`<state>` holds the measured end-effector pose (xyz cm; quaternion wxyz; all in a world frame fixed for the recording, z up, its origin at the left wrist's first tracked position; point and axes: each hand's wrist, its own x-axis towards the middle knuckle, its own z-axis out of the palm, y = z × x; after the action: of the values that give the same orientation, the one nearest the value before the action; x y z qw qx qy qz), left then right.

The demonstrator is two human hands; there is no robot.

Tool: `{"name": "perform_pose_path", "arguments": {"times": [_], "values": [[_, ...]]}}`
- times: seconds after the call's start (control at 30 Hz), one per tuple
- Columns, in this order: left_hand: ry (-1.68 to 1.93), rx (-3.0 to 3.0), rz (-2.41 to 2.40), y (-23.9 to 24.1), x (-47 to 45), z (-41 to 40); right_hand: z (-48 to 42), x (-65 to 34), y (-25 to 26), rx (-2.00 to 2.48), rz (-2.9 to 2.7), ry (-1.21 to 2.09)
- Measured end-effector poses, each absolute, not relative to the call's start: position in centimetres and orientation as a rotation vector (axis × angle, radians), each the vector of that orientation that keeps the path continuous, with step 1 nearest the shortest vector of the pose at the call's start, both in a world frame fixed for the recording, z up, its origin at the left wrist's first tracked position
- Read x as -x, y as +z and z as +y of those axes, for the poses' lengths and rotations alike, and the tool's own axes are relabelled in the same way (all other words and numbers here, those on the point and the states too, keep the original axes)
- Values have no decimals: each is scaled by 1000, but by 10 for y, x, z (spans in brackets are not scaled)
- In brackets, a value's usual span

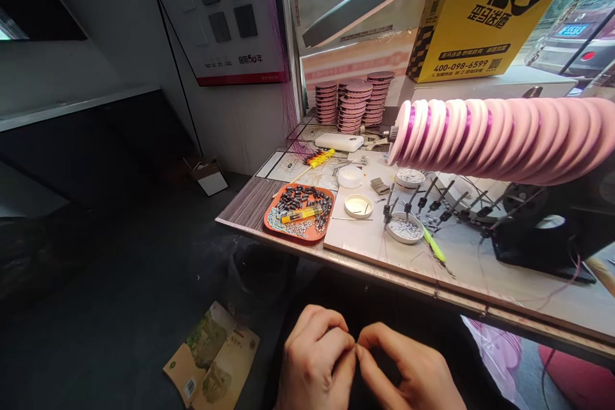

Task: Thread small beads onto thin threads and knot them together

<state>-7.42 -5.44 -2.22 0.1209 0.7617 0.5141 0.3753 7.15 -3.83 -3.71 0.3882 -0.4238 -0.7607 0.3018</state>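
Observation:
Low in front of the table edge, over dark clothing, my left hand (pixel 319 359) and my right hand (pixel 406 368) meet fingertip to fingertip. Both are closed in a pinch. Whatever lies between the fingertips is too small to make out. On the table above them sits an orange tray (pixel 307 240) with black pieces, pale green bits, small metal parts and a yellow tube (pixel 302 214). Beside it stand a cream dish (pixel 358 206) and a white dish (pixel 405 229) full of tiny metal pieces. A yellow-green tool (pixel 435 246) lies next to the white dish.
A row of pink discs (pixel 500 134) on a spindle overhangs the table's right side, above several upright black-collared rods. Stacks of pink discs (pixel 355 106) stand at the back, near a yellow bag (pixel 473 19). Flattened cardboard (pixel 214 362) lies on the floor at left.

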Motion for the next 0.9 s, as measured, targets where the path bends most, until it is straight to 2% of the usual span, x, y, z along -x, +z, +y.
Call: {"name": "perform_pose_path", "arguments": {"times": [0.9], "values": [[1192,-2181,1506,-23,72,-54,-37,-71,-39,1165,-1804,1022]]}}
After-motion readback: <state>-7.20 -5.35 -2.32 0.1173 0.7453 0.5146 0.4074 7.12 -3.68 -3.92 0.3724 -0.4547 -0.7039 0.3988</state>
